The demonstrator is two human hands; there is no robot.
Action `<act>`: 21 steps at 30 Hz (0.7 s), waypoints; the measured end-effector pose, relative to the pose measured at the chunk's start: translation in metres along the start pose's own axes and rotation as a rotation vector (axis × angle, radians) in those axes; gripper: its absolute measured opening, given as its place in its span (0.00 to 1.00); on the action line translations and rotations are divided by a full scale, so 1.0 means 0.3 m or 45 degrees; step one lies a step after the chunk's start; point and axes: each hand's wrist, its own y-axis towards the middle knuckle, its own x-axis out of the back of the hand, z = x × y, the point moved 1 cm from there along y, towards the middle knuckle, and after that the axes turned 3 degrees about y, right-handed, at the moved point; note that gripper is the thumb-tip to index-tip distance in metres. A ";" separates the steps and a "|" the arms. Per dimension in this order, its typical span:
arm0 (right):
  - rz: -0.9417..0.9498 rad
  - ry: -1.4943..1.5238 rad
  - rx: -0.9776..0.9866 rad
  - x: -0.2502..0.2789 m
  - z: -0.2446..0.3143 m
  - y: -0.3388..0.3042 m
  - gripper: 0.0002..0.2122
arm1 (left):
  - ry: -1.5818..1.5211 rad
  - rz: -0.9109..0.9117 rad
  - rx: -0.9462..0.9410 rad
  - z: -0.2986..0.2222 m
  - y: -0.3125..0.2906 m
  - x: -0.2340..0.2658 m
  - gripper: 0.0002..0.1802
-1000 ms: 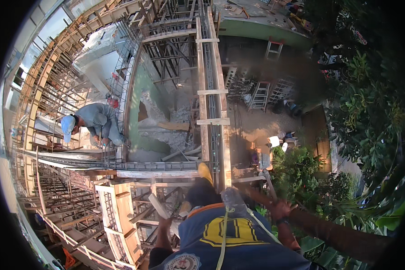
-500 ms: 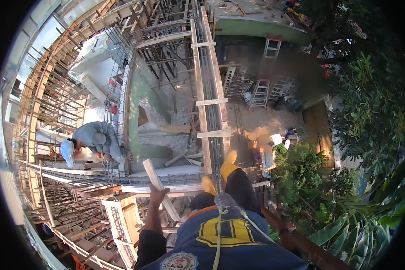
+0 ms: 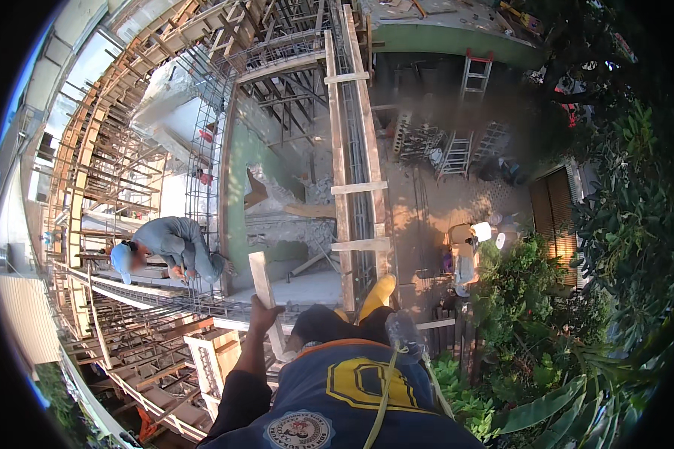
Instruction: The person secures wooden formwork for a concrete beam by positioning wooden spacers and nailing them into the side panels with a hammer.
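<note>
My left hand (image 3: 263, 314) is closed around a short pale wooden board (image 3: 261, 278), gripping it at about mid-length. The board stands nearly upright in the picture, its lower end close to my left leg. My right hand is out of view. My yellow boots (image 3: 378, 295) are at the near end of a long, narrow timber beam form (image 3: 341, 150); my knee and trousers mostly hide the left boot. Steel bars run inside the form, and short wooden crosspieces (image 3: 359, 187) bridge its two sides.
A person in grey with a blue cap (image 3: 180, 247) crouches at the left beside a steel rebar cage (image 3: 211, 150). Far below on the right are ladders (image 3: 455, 153) and leafy plants (image 3: 520, 299). Timber scaffolding (image 3: 157, 359) fills the lower left. A green wall (image 3: 237, 202) drops beside the form.
The view has shifted, and the scene sits slightly farther right. My right arm has left the picture. The board in my left hand is more upright, and my left boot is now mostly hidden.
</note>
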 end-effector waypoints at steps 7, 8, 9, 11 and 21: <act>0.053 0.161 0.038 0.138 0.154 0.105 0.13 | -0.043 -0.088 0.013 -0.297 0.047 0.002 0.43; 0.061 0.176 0.037 0.143 0.175 0.113 0.12 | -0.095 -0.101 0.001 -0.301 0.057 0.002 0.42; 0.074 0.189 0.039 0.150 0.192 0.117 0.12 | -0.089 -0.100 0.005 -0.288 0.070 -0.001 0.42; 0.093 0.207 0.030 0.163 0.219 0.121 0.12 | 0.001 -0.070 -0.025 -0.283 0.093 -0.010 0.44; 0.180 0.244 -0.065 0.183 0.404 0.095 0.11 | 0.147 0.137 0.055 -0.459 0.421 -0.012 0.47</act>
